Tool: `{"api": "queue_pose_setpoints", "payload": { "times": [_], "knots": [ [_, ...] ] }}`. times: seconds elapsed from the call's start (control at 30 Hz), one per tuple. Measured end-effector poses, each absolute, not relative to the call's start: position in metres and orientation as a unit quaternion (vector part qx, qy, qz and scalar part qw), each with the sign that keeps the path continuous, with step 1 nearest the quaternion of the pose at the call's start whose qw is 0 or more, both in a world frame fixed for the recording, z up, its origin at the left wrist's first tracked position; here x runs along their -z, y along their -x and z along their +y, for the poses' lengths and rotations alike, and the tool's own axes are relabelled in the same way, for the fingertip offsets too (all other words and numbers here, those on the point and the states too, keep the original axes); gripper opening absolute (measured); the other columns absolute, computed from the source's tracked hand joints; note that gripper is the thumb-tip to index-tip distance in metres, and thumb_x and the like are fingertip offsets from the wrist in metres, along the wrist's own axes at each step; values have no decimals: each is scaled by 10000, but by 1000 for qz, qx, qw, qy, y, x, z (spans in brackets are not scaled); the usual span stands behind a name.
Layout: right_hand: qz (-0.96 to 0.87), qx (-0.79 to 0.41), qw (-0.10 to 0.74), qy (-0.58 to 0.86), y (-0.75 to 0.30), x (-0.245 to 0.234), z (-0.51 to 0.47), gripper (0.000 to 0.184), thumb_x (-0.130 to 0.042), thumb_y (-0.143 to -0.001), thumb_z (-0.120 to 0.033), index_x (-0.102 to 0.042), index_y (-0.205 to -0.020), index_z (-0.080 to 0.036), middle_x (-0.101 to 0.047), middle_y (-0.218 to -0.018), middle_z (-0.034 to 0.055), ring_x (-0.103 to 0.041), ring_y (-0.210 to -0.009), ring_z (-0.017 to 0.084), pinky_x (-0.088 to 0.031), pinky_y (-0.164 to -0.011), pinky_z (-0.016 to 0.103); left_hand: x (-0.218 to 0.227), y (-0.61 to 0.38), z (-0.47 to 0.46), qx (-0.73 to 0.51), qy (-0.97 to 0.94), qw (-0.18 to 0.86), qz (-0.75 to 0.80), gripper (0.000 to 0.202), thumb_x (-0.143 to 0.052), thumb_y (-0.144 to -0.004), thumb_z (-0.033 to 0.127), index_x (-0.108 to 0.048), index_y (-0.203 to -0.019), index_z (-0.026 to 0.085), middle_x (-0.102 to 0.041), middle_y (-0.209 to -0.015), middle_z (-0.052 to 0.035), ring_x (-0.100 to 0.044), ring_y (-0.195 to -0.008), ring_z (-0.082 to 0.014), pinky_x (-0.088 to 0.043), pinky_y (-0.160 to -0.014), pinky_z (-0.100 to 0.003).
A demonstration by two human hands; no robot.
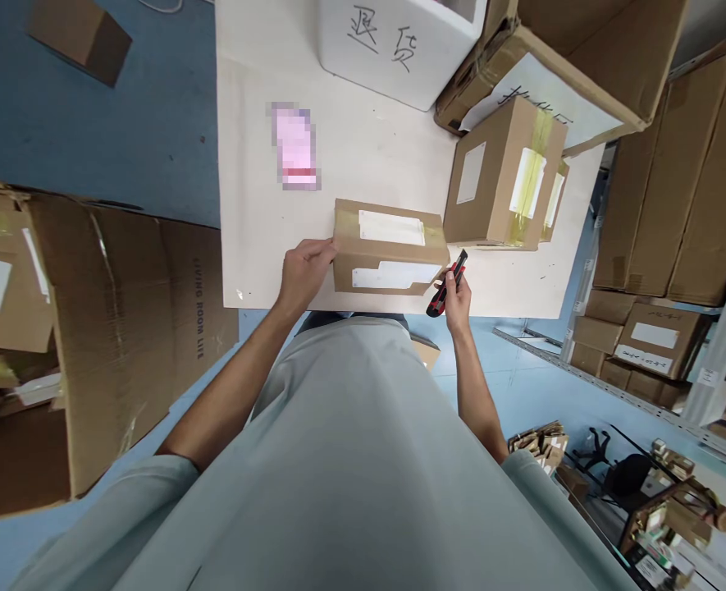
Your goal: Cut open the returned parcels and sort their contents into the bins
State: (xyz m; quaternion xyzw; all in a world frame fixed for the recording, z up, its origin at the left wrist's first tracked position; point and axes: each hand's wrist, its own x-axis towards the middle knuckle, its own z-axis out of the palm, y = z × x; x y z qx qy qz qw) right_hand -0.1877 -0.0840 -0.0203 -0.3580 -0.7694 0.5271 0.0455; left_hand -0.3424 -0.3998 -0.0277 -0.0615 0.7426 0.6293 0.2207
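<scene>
A brown cardboard box with white labels and yellowish tape lies near the front edge of the white table. At its left end is my left hand, fingers closed on the box's edge; the fingertips are partly hidden. My right hand grips a red and black box cutter beside the box's right end, its tip pointing up and to the right. Whether the blade is out, I cannot tell. Behind the cutter stands a taller taped cardboard box, with a smaller one partly hidden at its right.
A white bin with handwriting and a large open carton stand at the table's back. A pink blurred item lies on the table's left. On the floor at left is a big open carton. Shelves with boxes line the right.
</scene>
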Motion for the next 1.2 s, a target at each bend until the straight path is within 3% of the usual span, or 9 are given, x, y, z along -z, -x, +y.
{"api": "queue_pose_setpoints", "payload": {
  "times": [0.13, 0.27, 0.4, 0.53, 0.6, 0.7, 0.77, 0.9, 1.2],
  "knots": [
    [-764, -522, 14, 378, 182, 34, -82, 733, -574, -1001, -886, -737, -1282, -229, -773, -1121, 74, -786, -1007, 239, -729, -984, 438, 29, 324, -409, -649, 55, 259, 713, 513, -858, -907, 574, -857, -1282, 225, -780, -1440, -99, -752, -1392, -375, -591, -1290, -563],
    [-767, -523, -27, 371, 177, 32, -76, 761, -579, -973, -926, -717, -1273, -240, -768, -1114, 67, -751, -930, 220, -733, -871, 412, 32, 305, -418, -640, 41, 279, 715, 605, -914, -839, 605, -791, -1285, 216, -769, -1428, -134, -772, -1347, -375, -637, -1230, -591],
    [-811, -486, -30, 323, 180, 4, -63, 709, -581, -1021, -897, -732, -1247, -243, -801, -1078, 77, -741, -840, 213, -696, -861, 404, 30, 302, -423, -607, 19, 289, 741, 642, -905, -873, 605, -737, -1370, 236, -774, -1420, -141, -767, -1317, -361, -640, -1208, -608],
    [-878, -396, -66, 260, 200, -37, -54, 661, -536, -1103, -854, -774, -1266, -259, -786, -876, 24, -723, -701, 222, -652, -819, 395, 27, 308, -421, -602, -27, 250, 758, 707, -861, -932, 577, -665, -1544, 282, -703, -1514, -126, -744, -1352, -341, -627, -1218, -570],
    [-910, -351, -103, 195, 217, -56, -61, 632, -525, -1131, -828, -770, -1355, -290, -810, -907, 19, -761, -747, 244, -632, -846, 389, 27, 311, -419, -599, -52, 229, 765, 596, -791, -997, 542, -690, -1532, 300, -677, -1525, -109, -752, -1329, -313, -638, -1201, -538],
    [-947, -261, -176, 58, 250, -77, -91, 586, -428, -1209, -722, -744, -1464, -299, -865, -1253, 69, -818, -1092, 298, -597, -931, 375, 30, 314, -417, -594, -82, 214, 771, 438, -723, -1048, 514, -754, -1428, 299, -672, -1500, -101, -736, -1351, -299, -661, -1175, -514],
    [-949, -172, -264, -29, 272, -86, -119, 561, -343, -1259, -605, -705, -1539, -280, -837, -1410, 93, -803, -1201, 305, -567, -899, 355, 33, 315, -417, -590, -96, 214, 773, 397, -726, -1047, 504, -767, -1388, 305, -670, -1503, -97, -715, -1391, -302, -671, -1168, -514],
    [-918, -31, -376, -121, 306, -93, -169, 556, -257, -1286, -520, -616, -1642, -288, -838, -1363, 111, -814, -1093, 299, -487, -811, 346, 39, 315, -420, -591, -109, 221, 768, 407, -735, -1044, 485, -756, -1414, 318, -656, -1525, -96, -720, -1388, -299, -678, -1168, -524],
    [-894, 38, -414, -168, 333, -102, -193, 565, -236, -1283, -504, -604, -1619, -239, -844, -1273, 147, -802, -1065, 325, -413, -797, 352, 48, 308, -419, -618, -96, 216, 750, 424, -743, -1051, 468, -749, -1452, 329, -646, -1546, -91, -696, -1439, -314, -690, -1163, -527]
  ]
}}
